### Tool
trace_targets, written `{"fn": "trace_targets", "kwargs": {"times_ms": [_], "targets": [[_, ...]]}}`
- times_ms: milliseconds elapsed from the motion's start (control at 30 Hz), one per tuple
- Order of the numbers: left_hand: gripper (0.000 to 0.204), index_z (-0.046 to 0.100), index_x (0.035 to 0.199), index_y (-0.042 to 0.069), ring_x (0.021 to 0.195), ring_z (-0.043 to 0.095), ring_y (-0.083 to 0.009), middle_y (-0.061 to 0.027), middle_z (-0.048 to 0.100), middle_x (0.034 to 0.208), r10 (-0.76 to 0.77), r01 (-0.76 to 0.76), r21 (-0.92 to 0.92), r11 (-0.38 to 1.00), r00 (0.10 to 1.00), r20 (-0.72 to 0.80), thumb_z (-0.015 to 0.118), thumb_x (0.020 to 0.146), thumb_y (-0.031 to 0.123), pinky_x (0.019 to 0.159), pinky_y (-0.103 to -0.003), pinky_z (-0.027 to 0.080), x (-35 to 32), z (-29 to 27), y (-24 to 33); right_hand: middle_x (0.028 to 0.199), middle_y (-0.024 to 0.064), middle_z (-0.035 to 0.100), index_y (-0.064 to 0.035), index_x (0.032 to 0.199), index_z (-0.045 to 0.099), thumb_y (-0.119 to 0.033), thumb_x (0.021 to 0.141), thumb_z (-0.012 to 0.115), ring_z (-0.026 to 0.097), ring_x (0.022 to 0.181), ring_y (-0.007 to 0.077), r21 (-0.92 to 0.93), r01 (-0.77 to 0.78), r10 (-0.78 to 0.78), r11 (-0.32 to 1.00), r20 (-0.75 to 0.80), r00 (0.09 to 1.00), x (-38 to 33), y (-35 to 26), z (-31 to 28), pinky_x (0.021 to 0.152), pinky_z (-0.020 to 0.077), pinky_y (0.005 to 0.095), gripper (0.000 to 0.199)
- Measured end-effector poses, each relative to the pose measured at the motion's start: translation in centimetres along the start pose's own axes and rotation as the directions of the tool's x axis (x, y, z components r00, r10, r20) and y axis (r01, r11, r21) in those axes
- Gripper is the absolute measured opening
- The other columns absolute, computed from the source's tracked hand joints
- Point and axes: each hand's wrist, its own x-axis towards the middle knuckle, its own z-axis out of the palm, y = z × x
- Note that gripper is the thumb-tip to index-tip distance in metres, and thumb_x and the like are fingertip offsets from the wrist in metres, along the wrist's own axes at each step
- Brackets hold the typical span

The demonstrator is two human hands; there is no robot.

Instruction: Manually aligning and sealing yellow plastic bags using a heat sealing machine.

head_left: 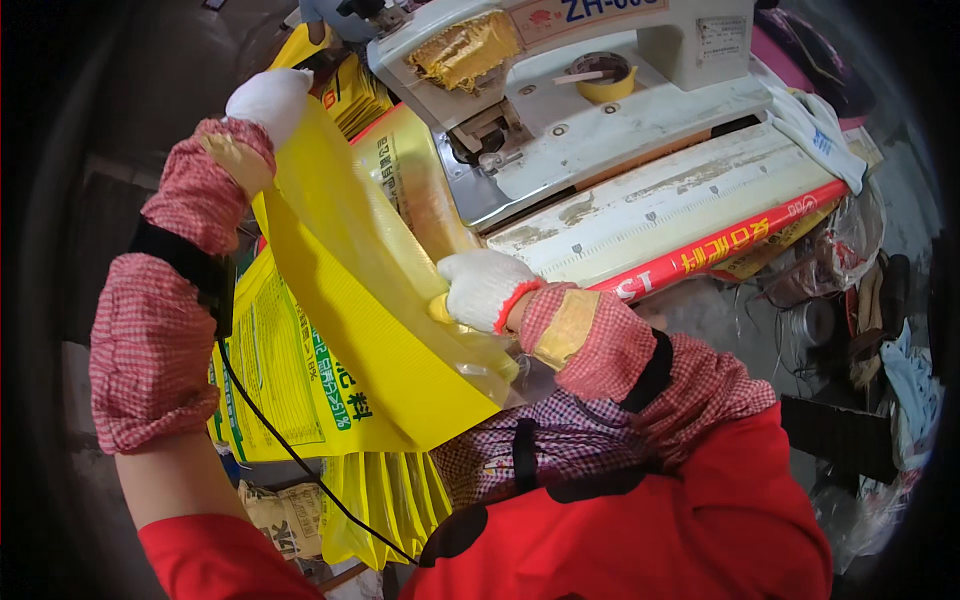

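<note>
A yellow woven sack (350, 340) with green print is stretched between my two gloved hands, to the left of an industrial sewing machine (475, 95). My left hand (268, 102), in a white glove, is closed on the sack's far upper corner; its fingertips are mostly hidden. Beside the machine's front corner, my right hand (490, 288), in a white knitted glove with a red cuff, is curled around the sack's near edge. Between the hands shows a translucent plastic liner (385, 225) along the sack's open side. The machine's needle area lies beyond my right hand.
On the machine bed sits a roll of yellow tape (606, 88). A white ruled board (650, 215) with a red front strip runs along the machine's near side. A white glove (815, 135) lies at its right end. Folded yellow sacks (385, 505) hang below; more yellow sacks (355, 95) lie behind.
</note>
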Motion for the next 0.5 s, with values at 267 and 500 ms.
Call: {"fn": "trace_targets", "kwargs": {"times_ms": [267, 500], "targets": [[0.020, 0.062, 0.091, 0.003, 0.083, 0.063, -0.0345, -0.0197, 0.064, 0.086, -0.007, -0.001, -0.024, 1.000, 0.937, -0.349, 0.051, 0.081, 0.015, 0.068, -0.042, 0.049, 5.8, 9.0, -1.4, 0.085, 0.0176, 0.063, -0.0083, 0.095, 0.059, -0.023, 0.082, 0.051, 0.061, 0.079, 0.0368, 0.205, 0.181, -0.118, 0.962, -0.289, 0.950, 5.8, -2.5, 8.4, 0.066, 0.0480, 0.0465, 0.021], [0.016, 0.057, 0.093, 0.013, 0.067, 0.063, -0.0218, -0.0060, 0.058, 0.080, 0.327, -0.323, 0.061, 0.945, 0.910, -0.256, 0.049, 0.079, 0.012, 0.051, -0.034, 0.050, 1.3, 17.8, 8.9, 0.079, 0.0192, 0.058, -0.0086, 0.098, 0.053, -0.019, 0.084, 0.047, 0.058, 0.075, 0.0357, 0.568, 0.206, -0.040, 0.797, -0.292, 0.956, -8.3, 2.8, 1.4, 0.066, 0.0451, 0.0436, 0.018]]}}
